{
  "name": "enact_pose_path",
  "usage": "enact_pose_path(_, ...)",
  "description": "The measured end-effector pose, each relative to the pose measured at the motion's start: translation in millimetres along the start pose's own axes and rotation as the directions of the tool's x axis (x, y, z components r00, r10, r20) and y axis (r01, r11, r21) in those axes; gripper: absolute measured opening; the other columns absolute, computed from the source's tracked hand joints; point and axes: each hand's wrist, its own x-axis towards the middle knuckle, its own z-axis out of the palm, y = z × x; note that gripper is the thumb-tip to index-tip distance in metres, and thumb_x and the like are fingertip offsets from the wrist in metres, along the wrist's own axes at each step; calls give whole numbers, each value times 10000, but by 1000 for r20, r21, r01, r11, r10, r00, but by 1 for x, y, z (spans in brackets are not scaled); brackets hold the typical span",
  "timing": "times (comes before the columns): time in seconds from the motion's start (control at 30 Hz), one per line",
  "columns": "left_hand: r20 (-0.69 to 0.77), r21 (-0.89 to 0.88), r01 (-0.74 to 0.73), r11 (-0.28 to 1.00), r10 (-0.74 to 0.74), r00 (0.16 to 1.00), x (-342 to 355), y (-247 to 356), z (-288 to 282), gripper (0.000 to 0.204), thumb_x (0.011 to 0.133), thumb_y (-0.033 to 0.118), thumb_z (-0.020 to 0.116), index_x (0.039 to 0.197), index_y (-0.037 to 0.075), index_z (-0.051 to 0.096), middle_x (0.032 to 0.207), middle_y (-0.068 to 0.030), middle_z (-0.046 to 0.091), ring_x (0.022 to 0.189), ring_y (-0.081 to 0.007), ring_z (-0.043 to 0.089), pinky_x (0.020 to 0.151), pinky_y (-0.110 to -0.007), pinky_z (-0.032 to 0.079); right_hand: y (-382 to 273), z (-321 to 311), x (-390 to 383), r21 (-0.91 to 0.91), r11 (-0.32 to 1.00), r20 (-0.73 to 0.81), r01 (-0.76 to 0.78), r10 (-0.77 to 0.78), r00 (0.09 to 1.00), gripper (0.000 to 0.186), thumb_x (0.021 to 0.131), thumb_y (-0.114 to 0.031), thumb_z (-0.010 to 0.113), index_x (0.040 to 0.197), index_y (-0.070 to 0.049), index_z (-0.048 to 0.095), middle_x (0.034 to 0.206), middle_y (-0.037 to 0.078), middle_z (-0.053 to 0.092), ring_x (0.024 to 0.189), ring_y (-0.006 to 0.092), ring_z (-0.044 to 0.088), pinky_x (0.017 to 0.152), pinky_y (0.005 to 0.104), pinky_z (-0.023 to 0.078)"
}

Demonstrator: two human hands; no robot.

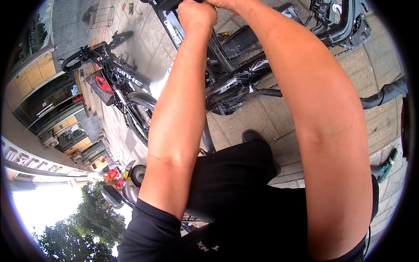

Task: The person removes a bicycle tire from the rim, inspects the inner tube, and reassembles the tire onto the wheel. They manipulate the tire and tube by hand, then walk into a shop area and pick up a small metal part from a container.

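Observation:
My left hand [196,15] is closed at the top edge around a black part of a bike that I cannot make out. My right hand [221,4] is beside it, partly cut off by the frame's edge, with its fingertips hidden. Just under them are a black frame tube with white lettering [170,24] and a black bike frame [238,76] with white streaked markings and a chain. Several black mechanical parts [336,30] are at the upper right.
Another black bike [126,78] stands at the left on the pavement [231,129]. A scooter [130,192] is at the lower left, beside shopfronts. A green-handled tool [387,166] lies at the right. My shoe [253,137] rests below the bike frame.

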Motion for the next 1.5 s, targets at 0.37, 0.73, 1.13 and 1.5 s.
enact_pose_path(0.37, 20, 77, -15, 997, 13, 1000, 2, -3, -3, 151, 824, -83, 732, 940, -98, 637, 816, -186, 734, 653, -247, 730, 526, -353, 580, -13, -9, -10, 35, 999, -24, -5, 6, 1000, 357, 940, -333, 550, 1059, -53, 736, 1113, 218, 727, 1033, 376, 692, 902, 458, 538)
enact_pose_path(0.73, 16, 208, -54, 977, 52, 999, 5, -3, -1, 192, 766, -117, 772, 904, -108, 639, 803, -193, 731, 660, -248, 731, 536, -371, 596, -8, -4, -5, -75, 997, 47, 5, -1, 999, 355, 958, -305, 520, 1126, -76, 733, 1203, 199, 709, 1113, 370, 678, 929, 453, 542)
enact_pose_path(1.13, 51, 159, -79, 984, 71, 996, 13, -9, -1, 186, 753, -124, 769, 879, -108, 634, 801, -195, 726, 655, -245, 728, 525, -378, 593, -8, -3, -4, -81, 995, 36, -65, 68, 997, 378, 972, -321, 495, 1144, -77, 727, 1233, 213, 692, 1145, 384, 661, 939, 464, 541)
enact_pose_path(1.5, -71, 231, -142, 963, 162, 984, 31, -34, -7, 187, 742, -141, 773, 878, -113, 648, 826, -196, 726, 665, -261, 732, 532, -384, 604, -27, -1, -10, -91, 995, 128, -29, 40, 991, 379, 957, -319, 500, 1137, -78, 730, 1209, 209, 703, 1101, 375, 682, 917, 461, 552)
